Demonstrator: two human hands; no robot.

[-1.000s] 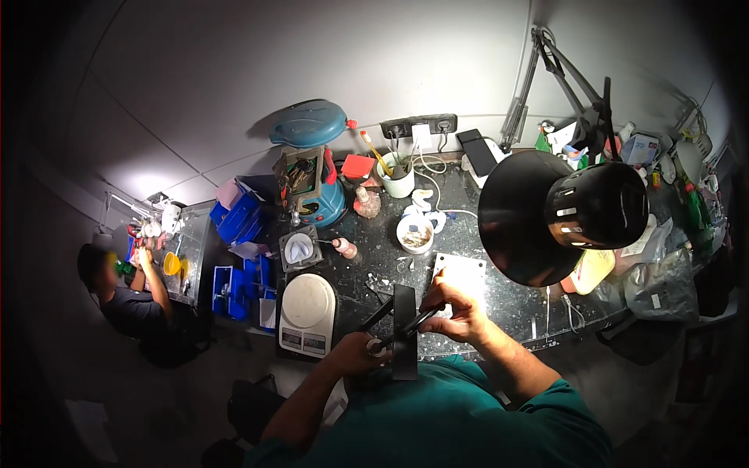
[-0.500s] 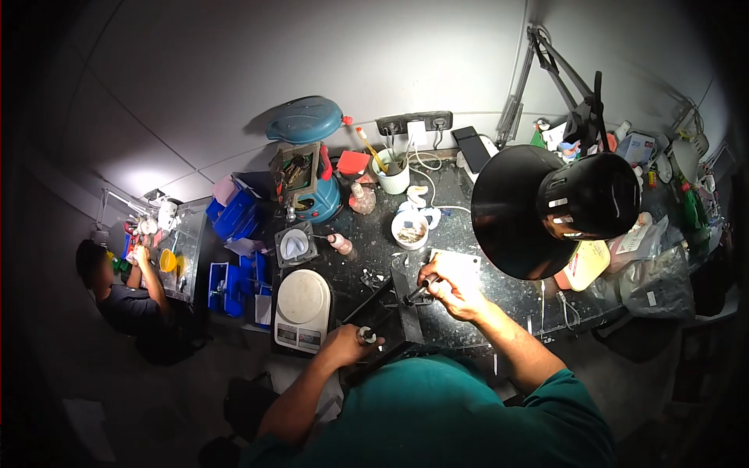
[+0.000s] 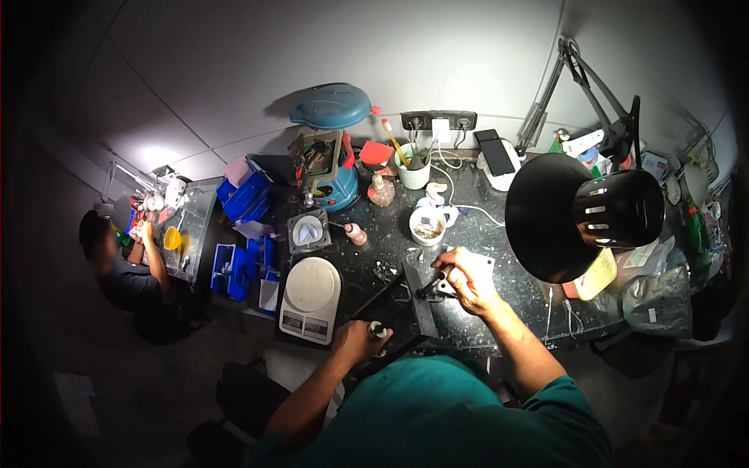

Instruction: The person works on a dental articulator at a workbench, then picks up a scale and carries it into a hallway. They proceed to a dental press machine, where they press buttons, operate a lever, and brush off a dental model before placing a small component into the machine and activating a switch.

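A black metal frame with a flat plate spans the space between my two hands, at the bench's front edge. My left hand is closed round a cylindrical piece with a pale metal end, at the frame's lower left. My right hand grips a dark rod-like handle at the frame's upper right, its fingers bent. Just beyond lies a lit white pad. A bowl of pale bits stands above them, and a white scale is left of my left hand.
A black desk lamp hangs low at right. Blue bins, a blue machine, a pink bottle, a pen cup and plastic bags crowd the bench. A co-worker works at the far left.
Compared with one second ago, my hands are farther apart: the right is higher, near the pad, the left slightly lower earlier and now up again. The black frame tilts differently. The view has shifted.
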